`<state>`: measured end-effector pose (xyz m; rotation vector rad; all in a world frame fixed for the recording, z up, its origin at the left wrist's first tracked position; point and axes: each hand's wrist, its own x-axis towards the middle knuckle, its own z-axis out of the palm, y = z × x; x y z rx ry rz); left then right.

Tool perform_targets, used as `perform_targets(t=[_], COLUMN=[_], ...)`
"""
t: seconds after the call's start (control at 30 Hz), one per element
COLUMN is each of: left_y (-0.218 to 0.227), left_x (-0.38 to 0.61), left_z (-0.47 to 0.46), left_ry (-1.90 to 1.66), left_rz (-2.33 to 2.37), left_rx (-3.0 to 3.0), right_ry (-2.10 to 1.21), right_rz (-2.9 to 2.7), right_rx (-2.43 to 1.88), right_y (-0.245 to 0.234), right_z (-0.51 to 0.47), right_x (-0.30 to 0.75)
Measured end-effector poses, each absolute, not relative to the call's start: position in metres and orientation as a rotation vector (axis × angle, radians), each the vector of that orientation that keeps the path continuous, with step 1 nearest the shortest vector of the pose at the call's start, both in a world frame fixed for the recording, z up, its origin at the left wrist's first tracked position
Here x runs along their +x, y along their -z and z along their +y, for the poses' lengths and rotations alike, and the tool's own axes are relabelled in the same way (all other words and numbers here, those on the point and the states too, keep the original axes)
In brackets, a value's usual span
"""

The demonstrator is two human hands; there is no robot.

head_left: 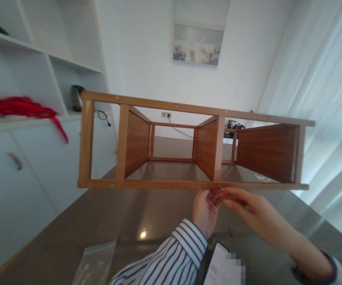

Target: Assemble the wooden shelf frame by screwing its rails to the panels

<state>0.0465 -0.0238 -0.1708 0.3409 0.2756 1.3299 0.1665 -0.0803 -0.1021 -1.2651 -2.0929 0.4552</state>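
- Right in front of me, the right hand (255, 209) is up at the lower rail, fingers bent and tips close together beside a small fastener spot (220, 186); whether they grip anything, I cannot tell.
- Just beside it comes the left hand (205, 213), palm showing, fingers curled under that same rail and meeting the right fingertips; its grip is hidden from me too.
- And here's the wooden rack (206, 148), on its side across the surface (147, 221), reaching from near the left edge to near the right edge, three brown panels standing upright between the rails.
- Below the right hand, a loose screw (231, 231) lies on its own.
- Closer to the near edge sits a phone (216, 263), just beside the striped left sleeve (188, 241).
- Over by the near left corner, a clear bag (95, 263) shows small pieces inside.
- Beyond the left edge, white shelving (42, 69) carries red fabric (19, 107) and a kettle (76, 97).
- Past the far edge, a picture (200, 33) hangs on the wall, above a socket (166, 114).
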Motion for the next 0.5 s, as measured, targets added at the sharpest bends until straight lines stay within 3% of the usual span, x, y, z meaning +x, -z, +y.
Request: perform_targets(t=[0.23, 0.5], left_y=[0.173, 0.168], left_x=[0.047, 0.045], left_z=[-0.022, -0.025], left_ry=[-1.312, -1.331], left_rz=[0.289, 0.292], left_rx=[0.313, 0.303], right_ry=[0.111, 0.281], right_rz=[-2.335, -2.182], right_rx=[-1.083, -1.118], right_y=[0.094, 0.111], right_z=[-0.072, -0.067], right_x=[0.175, 0.162])
